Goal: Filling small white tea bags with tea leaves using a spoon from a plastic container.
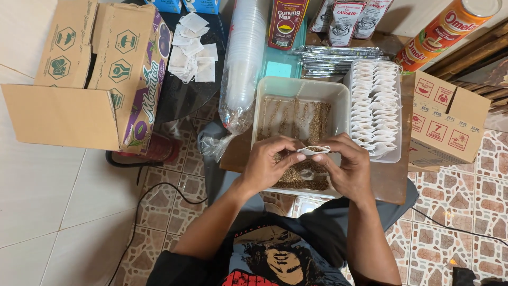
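A large open cardboard box (90,69) sits far left on the pale floor, its brown flaps spread flat and one side printed purple. Right of it, a tall stack of clear plastic cups (244,58) lies in a crinkled transparent sleeve, leaning toward the near side. A smaller brown carton (447,119) stands at the right edge on patterned stone tiles.

On the low wooden table (389,180) rests a shallow, rectangular, off-white plastic tub (293,87) holding a loose, grainy brown layer raked into ridges. Just right of it, a white tray (394,153) is packed with neat rows of small white paper sachets (373,106), soft and folded. A flat pile of shiny silver foil packets (338,53) lies beyond, and loose white sachets (193,47) scatter on the dark round surface far left of the cups.

Over the near end of the tub, the left hand (267,164) and right hand (346,167) meet, fingers curled in, each pinching one end of a small white filter bag (313,150) held between them, its mouth spread and showing brown grains.
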